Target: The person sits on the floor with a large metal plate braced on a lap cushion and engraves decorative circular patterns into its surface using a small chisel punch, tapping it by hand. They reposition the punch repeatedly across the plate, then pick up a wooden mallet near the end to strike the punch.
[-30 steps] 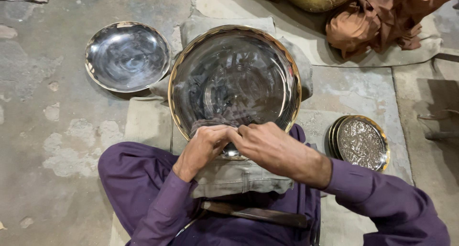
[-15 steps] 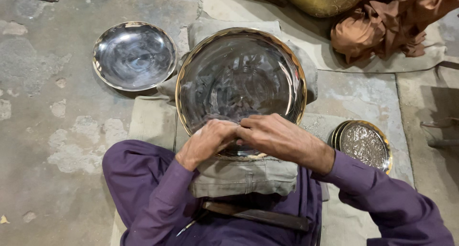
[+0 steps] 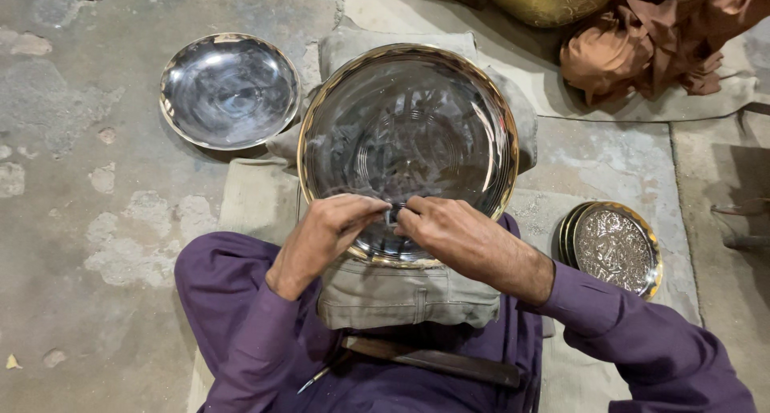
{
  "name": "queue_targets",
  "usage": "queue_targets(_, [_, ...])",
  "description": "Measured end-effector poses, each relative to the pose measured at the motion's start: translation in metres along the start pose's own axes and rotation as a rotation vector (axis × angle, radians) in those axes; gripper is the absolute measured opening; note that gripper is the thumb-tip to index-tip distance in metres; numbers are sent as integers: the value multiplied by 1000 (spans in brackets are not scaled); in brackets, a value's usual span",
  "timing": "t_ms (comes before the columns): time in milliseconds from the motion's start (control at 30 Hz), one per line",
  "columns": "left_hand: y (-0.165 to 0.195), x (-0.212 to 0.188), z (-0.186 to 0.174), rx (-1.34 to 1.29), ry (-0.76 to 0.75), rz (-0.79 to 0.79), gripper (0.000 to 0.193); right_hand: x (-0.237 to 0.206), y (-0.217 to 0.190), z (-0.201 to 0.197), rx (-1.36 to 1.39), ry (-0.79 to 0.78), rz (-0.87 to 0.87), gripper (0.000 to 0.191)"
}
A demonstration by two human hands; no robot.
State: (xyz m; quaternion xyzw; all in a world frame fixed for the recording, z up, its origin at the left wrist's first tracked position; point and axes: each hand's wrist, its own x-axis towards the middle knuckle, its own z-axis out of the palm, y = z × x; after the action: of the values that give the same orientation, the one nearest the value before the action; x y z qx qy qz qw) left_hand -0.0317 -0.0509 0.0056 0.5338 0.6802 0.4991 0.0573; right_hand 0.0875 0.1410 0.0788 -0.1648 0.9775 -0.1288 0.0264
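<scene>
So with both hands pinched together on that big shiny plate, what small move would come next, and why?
Probably a short push of the small tool along the large round gold-rimmed metal plate. Left hand and right hand meet over it at the near rim, and faint lines already mark the plate's surface.

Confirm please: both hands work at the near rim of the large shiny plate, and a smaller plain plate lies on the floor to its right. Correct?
Not quite. The head view shows the smaller plain plate to the left of the large plate. Both hands, left hand and right hand, work at its near rim.
</scene>
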Motion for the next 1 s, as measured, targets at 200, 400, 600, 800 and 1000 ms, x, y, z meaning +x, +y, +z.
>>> queue_targets(200, [0,-2,7,-45,-69,-42,23,-1,0,5,-36,-11,-8,24])
queue_targets(400, [-1,-2,9,-42,-70,-27,24,-1,3,10,-56,2,-27,14])
queue_targets(600, [-3,-1,13,-24,-92,-22,21,1,-1,7,-100,-39,-24,9])
queue_targets(800, [-1,2,15,7,-124,-63,22,7,-7,-14,-76,-62,-27,20])
queue_targets(1000, [-11,2,12,-3,-166,46,27,17,-10,-23,27,-86,-147,21])
